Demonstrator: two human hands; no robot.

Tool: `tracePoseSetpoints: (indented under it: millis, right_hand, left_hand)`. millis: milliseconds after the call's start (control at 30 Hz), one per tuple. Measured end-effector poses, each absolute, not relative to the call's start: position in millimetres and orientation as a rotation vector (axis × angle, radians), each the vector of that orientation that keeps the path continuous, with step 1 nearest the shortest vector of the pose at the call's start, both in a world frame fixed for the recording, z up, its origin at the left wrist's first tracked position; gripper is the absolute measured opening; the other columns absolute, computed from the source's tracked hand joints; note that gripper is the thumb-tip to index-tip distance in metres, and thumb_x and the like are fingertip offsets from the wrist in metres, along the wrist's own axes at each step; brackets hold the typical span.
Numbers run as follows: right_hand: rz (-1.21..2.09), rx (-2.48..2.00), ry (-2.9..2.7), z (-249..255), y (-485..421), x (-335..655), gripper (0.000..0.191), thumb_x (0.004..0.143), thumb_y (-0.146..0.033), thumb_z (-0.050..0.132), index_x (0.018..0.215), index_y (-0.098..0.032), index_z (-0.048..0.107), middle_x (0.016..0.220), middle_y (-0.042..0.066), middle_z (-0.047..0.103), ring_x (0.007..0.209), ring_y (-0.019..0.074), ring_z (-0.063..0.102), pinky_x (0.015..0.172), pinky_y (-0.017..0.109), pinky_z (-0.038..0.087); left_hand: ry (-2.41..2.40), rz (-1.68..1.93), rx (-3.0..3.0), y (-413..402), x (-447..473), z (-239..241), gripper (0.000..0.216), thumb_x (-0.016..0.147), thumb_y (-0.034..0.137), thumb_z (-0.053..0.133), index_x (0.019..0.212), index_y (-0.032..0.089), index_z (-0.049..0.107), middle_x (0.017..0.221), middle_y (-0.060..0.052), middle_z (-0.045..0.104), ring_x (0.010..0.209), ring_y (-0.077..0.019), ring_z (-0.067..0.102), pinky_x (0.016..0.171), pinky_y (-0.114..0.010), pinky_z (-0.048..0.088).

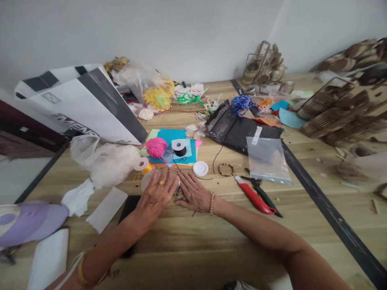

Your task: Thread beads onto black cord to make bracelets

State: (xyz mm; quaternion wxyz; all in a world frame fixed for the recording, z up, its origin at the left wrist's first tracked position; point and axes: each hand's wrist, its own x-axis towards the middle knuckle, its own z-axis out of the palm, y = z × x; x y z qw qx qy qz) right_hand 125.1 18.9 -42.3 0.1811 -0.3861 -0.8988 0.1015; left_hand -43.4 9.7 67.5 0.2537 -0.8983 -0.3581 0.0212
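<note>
The left hand [157, 192] lies palm down on the pale wooden tabletop [193, 249], its fingers [169, 179] close together and flat, a gold ring on one. The right hand [195, 195] lies just beside it, fingers [185, 182] spread a little and pressed down. Between the two hands a small string of multicoloured beads [179, 196] peeps out, touched by both; whether either hand pinches it cannot be told.

Just beyond the fingertips sit a flat white round lid [200, 168], a black cord spool with a white rim [179, 147] and a fuzzy pink yarn ball [156, 147], the last two on teal and green paper sheets [169, 137]. Right of the lid lies a finished ring-shaped bracelet of mixed beads [226, 169]. Further right are red-handled pliers [253, 197], a clear zip bag [267, 159] and a black mesh pouch [232, 127].

Left of the left-hand fingers lie a crumpled translucent plastic bag [105, 159] and a white paper strip [106, 209]. Beyond that lies a grey-and-white paper shopping bag [81, 104] with printed lettering, partly hidden and unreadable.
</note>
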Motion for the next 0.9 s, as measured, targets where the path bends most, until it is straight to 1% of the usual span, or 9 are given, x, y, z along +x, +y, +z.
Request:
tracePoseSetpoints:
  millis: [133, 233, 300, 433, 533, 667, 767, 900]
  right_hand:
    - [0.270, -1.101, -2.533, -44.4, 18.6, 124.9, 0.085, 0.089, -0.060, 0.042, 0.144, 0.002, 0.026, 0.151, 0.026, 0.021, 0.144, 0.0314, 0.011, 0.115, 0.048, 0.019]
    - [0.254, -1.096, -2.520, -46.7, 18.7, 124.0, 0.085, 0.089, -0.061, 0.040, 0.144, 0.002, 0.026, 0.151, 0.026, 0.022, 0.144, 0.0305, 0.010, 0.114, 0.049, 0.019]
    - [0.246, -1.094, -2.520, -47.7, 18.8, 123.5, 0.086, 0.089, -0.062, 0.040, 0.144, 0.002, 0.026, 0.150, 0.026, 0.023, 0.144, 0.0311, 0.012, 0.114, 0.049, 0.020]
    - [0.236, -1.105, -2.530, -48.7, 18.9, 123.4, 0.088, 0.088, -0.063, 0.039, 0.144, 0.003, 0.027, 0.151, 0.026, 0.023, 0.143, 0.0324, 0.016, 0.113, 0.049, 0.021]
    - [0.219, -1.098, -2.527, -48.3, 18.6, 124.3, 0.087, 0.089, -0.063, 0.039, 0.144, 0.002, 0.026, 0.151, 0.026, 0.023, 0.143, 0.0320, 0.016, 0.113, 0.051, 0.021]
    - [0.189, -1.078, -2.541, -45.1, 18.6, 126.2, 0.083, 0.090, -0.062, 0.037, 0.144, 0.000, 0.028, 0.151, 0.026, 0.022, 0.143, 0.0325, 0.013, 0.113, 0.052, 0.019]
    - [0.192, -1.063, -2.565, -42.5, 18.8, 127.0, 0.081, 0.090, -0.062, 0.036, 0.146, -0.003, 0.026, 0.151, 0.025, 0.022, 0.143, 0.0327, 0.014, 0.113, 0.054, 0.018]
    - [0.188, -1.062, -2.580, -42.1, 18.5, 126.6, 0.082, 0.090, -0.062, 0.037, 0.146, -0.004, 0.025, 0.151, 0.025, 0.022, 0.143, 0.0335, 0.015, 0.113, 0.055, 0.017]
  left_hand:
    - [-1.108, -0.046, -2.515, 11.6, -62.4, 66.3, 0.049, 0.080, 0.001, 0.047, 0.124, 0.020, 0.058, 0.126, -0.014, 0.060, 0.117, -0.0331, 0.052, 0.100, -0.054, 0.038]
    - [-1.227, -0.174, -2.606, 12.8, -77.5, 62.9, 0.056, 0.075, 0.012, 0.061, 0.129, 0.020, 0.054, 0.128, -0.016, 0.057, 0.116, -0.0354, 0.051, 0.099, -0.055, 0.037]
    - [-1.315, -0.293, -2.632, 12.8, -85.5, 58.3, 0.061, 0.073, 0.018, 0.067, 0.131, 0.021, 0.052, 0.129, -0.015, 0.056, 0.116, -0.0352, 0.051, 0.098, -0.054, 0.038]
    - [-1.471, -0.543, -2.622, 10.0, -96.2, 49.6, 0.064, 0.070, 0.022, 0.072, 0.131, 0.024, 0.051, 0.128, -0.013, 0.057, 0.118, -0.0339, 0.052, 0.100, -0.051, 0.039]
    - [-1.624, -0.805, -2.609, 4.6, -101.6, 49.0, 0.068, 0.068, 0.030, 0.076, 0.131, 0.026, 0.051, 0.128, -0.011, 0.057, 0.117, -0.0328, 0.053, 0.102, -0.050, 0.039]
    - [-1.904, -1.128, -2.606, -6.2, -108.2, 52.2, 0.074, 0.066, 0.041, 0.077, 0.133, 0.024, 0.048, 0.132, -0.010, 0.055, 0.121, -0.0322, 0.051, 0.103, -0.049, 0.041]
    - [-1.996, -1.207, -2.618, -13.9, -112.3, 51.4, 0.075, 0.066, 0.041, 0.078, 0.132, 0.025, 0.047, 0.131, -0.010, 0.055, 0.122, -0.0316, 0.051, 0.102, -0.049, 0.042]
    - [-1.888, -1.196, -2.649, -18.9, -114.8, 47.0, 0.071, 0.066, 0.037, 0.078, 0.130, 0.026, 0.050, 0.130, -0.008, 0.054, 0.122, -0.0307, 0.050, 0.104, -0.050, 0.040]
